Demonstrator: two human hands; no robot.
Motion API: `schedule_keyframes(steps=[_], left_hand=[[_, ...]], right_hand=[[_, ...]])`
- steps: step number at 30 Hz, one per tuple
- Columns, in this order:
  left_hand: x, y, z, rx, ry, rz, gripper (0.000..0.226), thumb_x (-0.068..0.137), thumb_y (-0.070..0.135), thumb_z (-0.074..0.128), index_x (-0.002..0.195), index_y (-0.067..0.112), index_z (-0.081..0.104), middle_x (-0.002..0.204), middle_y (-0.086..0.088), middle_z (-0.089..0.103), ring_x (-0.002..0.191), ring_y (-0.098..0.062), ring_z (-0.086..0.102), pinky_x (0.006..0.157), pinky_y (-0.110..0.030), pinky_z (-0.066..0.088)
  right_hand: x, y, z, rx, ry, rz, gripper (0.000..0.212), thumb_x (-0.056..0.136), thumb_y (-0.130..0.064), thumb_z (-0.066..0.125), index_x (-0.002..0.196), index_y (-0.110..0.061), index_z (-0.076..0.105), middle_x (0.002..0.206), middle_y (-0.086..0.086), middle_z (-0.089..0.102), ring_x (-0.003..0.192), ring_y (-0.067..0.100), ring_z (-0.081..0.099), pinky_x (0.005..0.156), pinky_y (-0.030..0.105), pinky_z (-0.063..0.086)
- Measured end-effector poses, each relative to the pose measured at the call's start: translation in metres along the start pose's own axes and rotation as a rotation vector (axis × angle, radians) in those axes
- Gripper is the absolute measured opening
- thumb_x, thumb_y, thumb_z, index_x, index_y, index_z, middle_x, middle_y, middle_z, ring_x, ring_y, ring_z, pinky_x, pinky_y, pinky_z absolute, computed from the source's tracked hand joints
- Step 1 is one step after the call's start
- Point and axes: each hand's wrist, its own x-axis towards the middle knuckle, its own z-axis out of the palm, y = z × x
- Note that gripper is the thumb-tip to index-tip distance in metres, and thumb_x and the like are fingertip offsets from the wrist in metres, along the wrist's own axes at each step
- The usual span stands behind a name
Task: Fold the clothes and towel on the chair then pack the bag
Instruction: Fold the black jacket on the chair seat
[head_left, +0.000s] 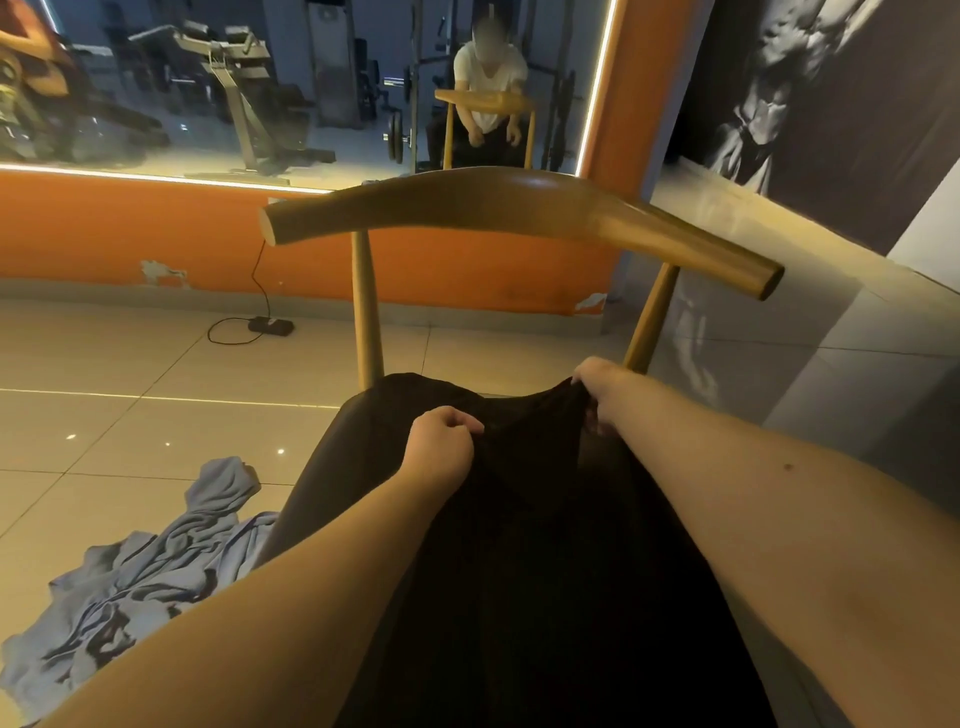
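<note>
Black garment (545, 545) on the chair (519, 208), gripped by left hand (441, 441) and right hand (602, 389).

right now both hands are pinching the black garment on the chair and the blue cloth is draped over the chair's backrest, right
Not quite. The head view shows the blue cloth crumpled on the floor left of the chair, not on its backrest. Both the left hand and right hand do pinch the black garment.
</note>
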Motion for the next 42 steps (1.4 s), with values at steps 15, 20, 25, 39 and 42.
schedule_keyframes(steps=[15,20,25,39,42], left_hand=[[0.035,0.002,-0.014,0.243,-0.025,0.081,0.102,0.080,0.067,0.072,0.158,0.019,0.027,0.147,-0.006,0.049,0.134,-0.030,0.049,0.115,-0.052,0.040],[0.036,0.007,0.002,1.054,-0.100,0.370,0.078,0.086,0.072,0.061,0.150,0.030,0.046,0.150,-0.001,0.042,0.138,-0.027,0.033,0.116,-0.047,0.029],[0.035,-0.003,0.004,0.388,0.090,0.285,0.018,0.103,0.028,0.056,0.115,0.021,0.068,0.097,0.002,0.069,0.085,-0.012,0.067,0.079,-0.031,0.058],[0.065,-0.012,-0.038,0.182,0.347,-0.032,0.045,0.099,0.053,0.045,0.108,0.013,0.062,0.103,-0.008,0.067,0.086,-0.022,0.066,0.081,-0.038,0.056],[0.070,-0.017,-0.040,0.527,0.313,0.080,0.020,0.097,0.030,0.065,0.113,0.017,0.067,0.106,-0.002,0.068,0.093,-0.016,0.064,0.080,-0.033,0.053]], right_hand=[[0.041,0.009,0.038,-0.020,0.164,-0.379,0.019,0.100,-0.008,0.054,0.114,-0.013,0.065,0.105,0.006,0.068,0.100,0.022,0.068,0.085,0.029,0.058],[0.054,0.030,0.034,-0.299,0.174,-0.322,0.045,0.088,-0.021,0.072,0.127,-0.001,0.062,0.125,0.017,0.065,0.117,0.034,0.063,0.098,0.042,0.053],[0.057,0.028,0.044,-0.400,0.234,-0.410,0.031,0.090,-0.012,0.070,0.119,-0.006,0.066,0.117,0.012,0.068,0.104,0.029,0.065,0.085,0.034,0.054],[0.067,0.037,0.044,-0.610,0.219,-0.536,0.051,0.089,-0.025,0.074,0.133,-0.011,0.053,0.127,0.009,0.060,0.118,0.028,0.057,0.089,0.034,0.049],[0.071,0.038,0.042,-0.562,0.291,-0.634,0.043,0.088,-0.021,0.077,0.127,-0.014,0.059,0.122,0.007,0.063,0.118,0.026,0.059,0.096,0.035,0.049]])
